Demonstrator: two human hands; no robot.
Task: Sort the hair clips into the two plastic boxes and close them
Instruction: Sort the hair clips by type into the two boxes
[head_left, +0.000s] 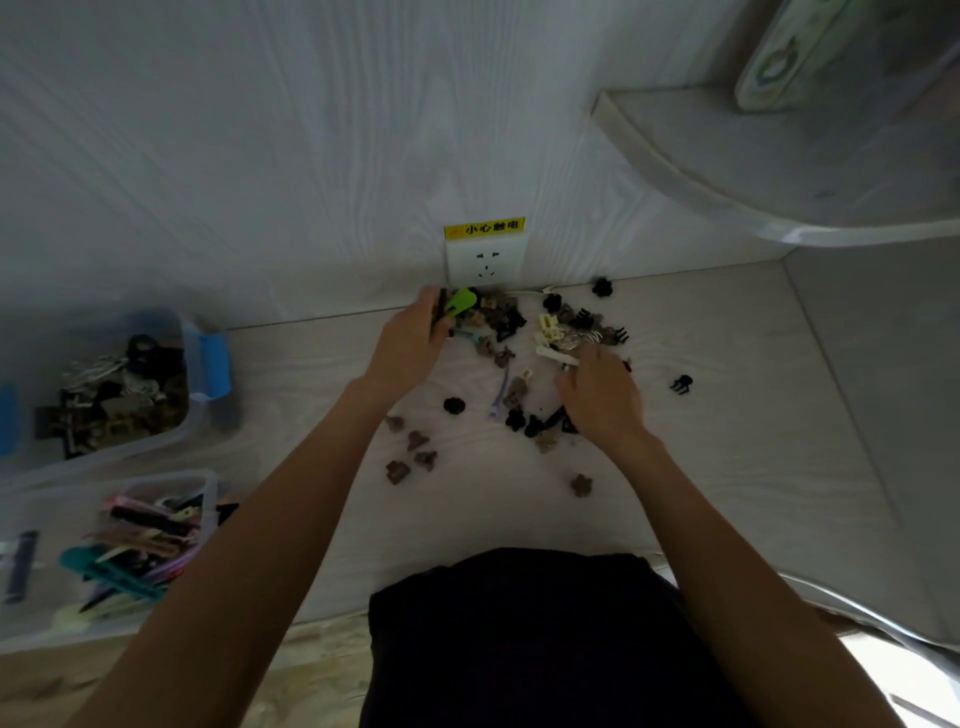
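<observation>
A pile of small hair clips (498, 322), brown, black and cream, lies scattered on the pale table (727, 441) by the wall. My left hand (410, 338) holds a bright green clip (460, 302) together with a dark long clip at the pile's far left. My right hand (602, 395) reaches into the right side of the pile, its fingertips pinching a white long clip (558, 356). Two open clear plastic boxes stand at the left: the far box (208, 410) holds small dark claw clips, the near box (210, 486) holds long coloured clips.
A wall socket (484, 260) with a yellow warning label sits just behind the pile. A curved white shelf (701, 156) juts out at the upper right. Stray black clips (680, 384) lie to the right. The table's front edge runs near my dark-clothed body (519, 639).
</observation>
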